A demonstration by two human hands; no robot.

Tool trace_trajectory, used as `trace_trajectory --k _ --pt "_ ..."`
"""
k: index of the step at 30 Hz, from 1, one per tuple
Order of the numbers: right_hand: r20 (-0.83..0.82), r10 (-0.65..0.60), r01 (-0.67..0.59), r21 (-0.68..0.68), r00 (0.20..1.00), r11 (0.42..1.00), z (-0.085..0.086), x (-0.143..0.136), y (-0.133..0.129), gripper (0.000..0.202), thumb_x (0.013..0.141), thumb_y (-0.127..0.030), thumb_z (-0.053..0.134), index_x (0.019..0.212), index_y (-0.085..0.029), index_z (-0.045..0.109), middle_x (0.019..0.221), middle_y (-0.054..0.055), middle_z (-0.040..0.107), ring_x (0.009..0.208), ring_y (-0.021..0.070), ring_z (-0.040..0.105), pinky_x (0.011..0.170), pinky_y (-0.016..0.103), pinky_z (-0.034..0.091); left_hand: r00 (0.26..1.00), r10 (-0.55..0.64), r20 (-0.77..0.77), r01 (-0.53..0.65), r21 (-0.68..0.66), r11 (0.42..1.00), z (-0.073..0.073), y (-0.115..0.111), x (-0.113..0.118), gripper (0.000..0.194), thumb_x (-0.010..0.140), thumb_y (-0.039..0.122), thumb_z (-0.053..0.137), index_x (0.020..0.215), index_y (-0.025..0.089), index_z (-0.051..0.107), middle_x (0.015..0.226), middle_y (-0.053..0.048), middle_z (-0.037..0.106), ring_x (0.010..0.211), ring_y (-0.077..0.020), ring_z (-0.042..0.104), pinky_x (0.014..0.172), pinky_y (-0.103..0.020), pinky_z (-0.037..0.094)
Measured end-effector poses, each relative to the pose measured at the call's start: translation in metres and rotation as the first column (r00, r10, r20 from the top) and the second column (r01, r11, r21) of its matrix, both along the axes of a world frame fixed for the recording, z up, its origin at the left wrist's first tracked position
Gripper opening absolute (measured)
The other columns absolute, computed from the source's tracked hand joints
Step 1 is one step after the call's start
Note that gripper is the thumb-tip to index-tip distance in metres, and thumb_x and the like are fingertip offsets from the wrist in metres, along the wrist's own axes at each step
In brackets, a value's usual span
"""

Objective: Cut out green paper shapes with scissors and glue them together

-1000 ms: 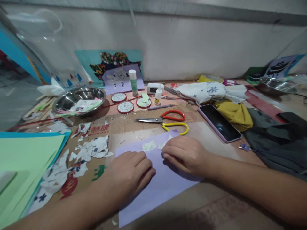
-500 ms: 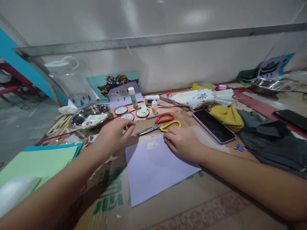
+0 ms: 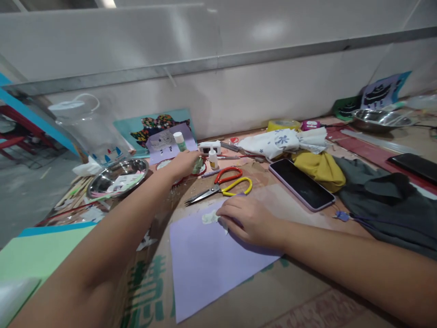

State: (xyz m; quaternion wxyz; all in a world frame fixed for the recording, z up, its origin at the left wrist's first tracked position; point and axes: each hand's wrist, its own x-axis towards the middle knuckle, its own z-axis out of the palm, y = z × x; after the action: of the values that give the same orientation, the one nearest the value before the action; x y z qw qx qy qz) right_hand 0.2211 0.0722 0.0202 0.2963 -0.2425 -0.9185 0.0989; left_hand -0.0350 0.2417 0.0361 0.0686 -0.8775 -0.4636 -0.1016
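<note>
My left hand (image 3: 186,165) reaches over the small red-rimmed lids at the back, fingers bent down and closed around a light green paper scrap (image 3: 198,166); its fingertips are partly hidden. The glue stick (image 3: 179,140) stands just behind this hand. My right hand (image 3: 251,218) lies on the purple sheet (image 3: 201,269), fingers extended and fingertips at the edge of a whitish patch (image 3: 209,217). Another pale bit shows under its thumb. Scissors (image 3: 218,187) with one red and one yellow handle lie beyond the sheet. A small white glue bottle (image 3: 213,159) stands behind them.
On the left are a metal bowl (image 3: 94,180) with paper scraps, a clear jug (image 3: 90,132) and green sheets (image 3: 41,255). Rightward lie a phone (image 3: 302,184), a yellow cloth (image 3: 319,171) and dark cloth (image 3: 378,200). A white wall panel (image 3: 246,100) rises behind.
My left hand has moved forward and right to the lids and the green scrap. My right hand has slid slightly left and nearer, onto the whitish patch. The view has shifted slightly.
</note>
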Motion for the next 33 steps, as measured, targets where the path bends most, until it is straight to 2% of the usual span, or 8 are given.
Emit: trace_trajectory --k 6,10,14,17,21,24,27,33 --pt "0.005 -0.006 0.006 -0.02 1.0 1.0 -0.001 -0.002 0.001 0.018 0.1 -0.019 0.052 0.099 -0.015 0.069 0.088 0.008 0.073 0.082 0.0211 0.064 0.075 0.034 0.046 0.998 0.037 -0.055 -0.04 -0.045 0.998 0.008 0.003 -0.004 0.037 0.098 0.036 0.064 0.13 0.017 0.061 0.13 -0.011 0.063 0.11 -0.0257 0.066 0.091 -0.047 0.058" --pt "0.005 -0.006 0.006 -0.031 1.0 0.999 -0.001 -0.002 0.001 0.017 0.099 -0.019 0.053 0.098 -0.015 0.069 0.089 0.008 0.073 0.084 0.0214 0.064 0.077 0.034 0.047 0.993 0.117 0.036 -0.119 0.071 0.99 0.027 -0.013 -0.01 0.024 0.1 0.023 0.054 0.107 0.012 0.074 0.107 -0.014 0.074 0.102 -0.0274 0.068 0.09 -0.042 0.054" --pt "0.003 -0.009 0.009 -0.019 1.0 1.0 -0.002 -0.001 0.003 0.015 0.099 -0.018 0.054 0.097 -0.015 0.069 0.089 0.008 0.074 0.082 0.0216 0.065 0.075 0.033 0.047 0.979 0.145 0.145 -0.172 0.197 0.965 0.045 -0.056 -0.017 0.021 0.097 0.022 0.056 0.102 0.013 0.075 0.105 -0.014 0.075 0.101 -0.0277 0.068 0.089 -0.039 0.052" --pt "-0.01 -0.072 0.072 0.008 0.997 0.997 -0.003 0.001 0.005 0.014 0.098 -0.019 0.056 0.097 -0.014 0.069 0.088 0.01 0.074 0.08 0.0218 0.065 0.073 0.033 0.046 0.979 -0.076 0.19 0.007 0.343 0.939 0.05 -0.117 -0.017 0.016 0.097 0.024 0.058 0.096 0.017 0.073 0.099 -0.009 0.074 0.091 -0.0231 0.068 0.083 -0.035 0.052" --pt "-0.038 -0.113 0.114 0.032 0.993 0.993 -0.004 0.003 0.007 0.014 0.097 -0.019 0.057 0.095 -0.014 0.07 0.087 0.011 0.074 0.08 0.022 0.066 0.074 0.033 0.047 0.951 -0.304 0.049 0.278 0.287 0.917 0.039 -0.211 -0.006 0.015 0.097 0.012 0.056 0.104 0.015 0.069 0.098 -0.009 0.073 0.088 -0.0218 0.066 0.079 -0.034 0.053" --pt "-0.096 -0.087 0.091 0.038 0.992 0.995 -0.004 0.002 0.007 0.015 0.096 -0.017 0.056 0.096 -0.014 0.07 0.087 0.01 0.076 0.079 0.0212 0.068 0.073 0.032 0.049 0.943 -0.332 -0.028 0.333 0.145 0.932 0.027 -0.255 0.005 0.019 0.094 0.006 0.054 0.102 0.013 0.069 0.094 -0.009 0.073 0.081 -0.023 0.066 0.072 -0.036 0.054" --pt "-0.14 -0.076 0.083 0.045 0.987 0.996 -0.004 0.003 0.006 0.015 0.096 -0.017 0.055 0.097 -0.015 0.07 0.088 0.01 0.077 0.081 0.0208 0.069 0.075 0.033 0.051 0.956 -0.276 -0.101 0.281 0.032 0.959 0.019 -0.268 0.013 0.022 0.089 0.005 0.057 0.106 0.013 0.069 0.099 -0.01 0.076 0.085 -0.0273 0.069 0.072 -0.041 0.057" --pt "-0.108 0.058 -0.057 0.006 0.992 0.998 0.0 0.003 0.002 0.016 0.097 -0.017 0.055 0.101 -0.015 0.07 0.092 0.009 0.078 0.083 0.0207 0.071 0.078 0.033 0.053 0.933 -0.35 0.083 0.34 0.119 0.933 -0.003 -0.27 0.02 0.026 0.095 0.008 0.052 0.116 0.008 0.069 0.119 -0.013 0.076 0.101 -0.0273 0.07 0.086 -0.042 0.06"
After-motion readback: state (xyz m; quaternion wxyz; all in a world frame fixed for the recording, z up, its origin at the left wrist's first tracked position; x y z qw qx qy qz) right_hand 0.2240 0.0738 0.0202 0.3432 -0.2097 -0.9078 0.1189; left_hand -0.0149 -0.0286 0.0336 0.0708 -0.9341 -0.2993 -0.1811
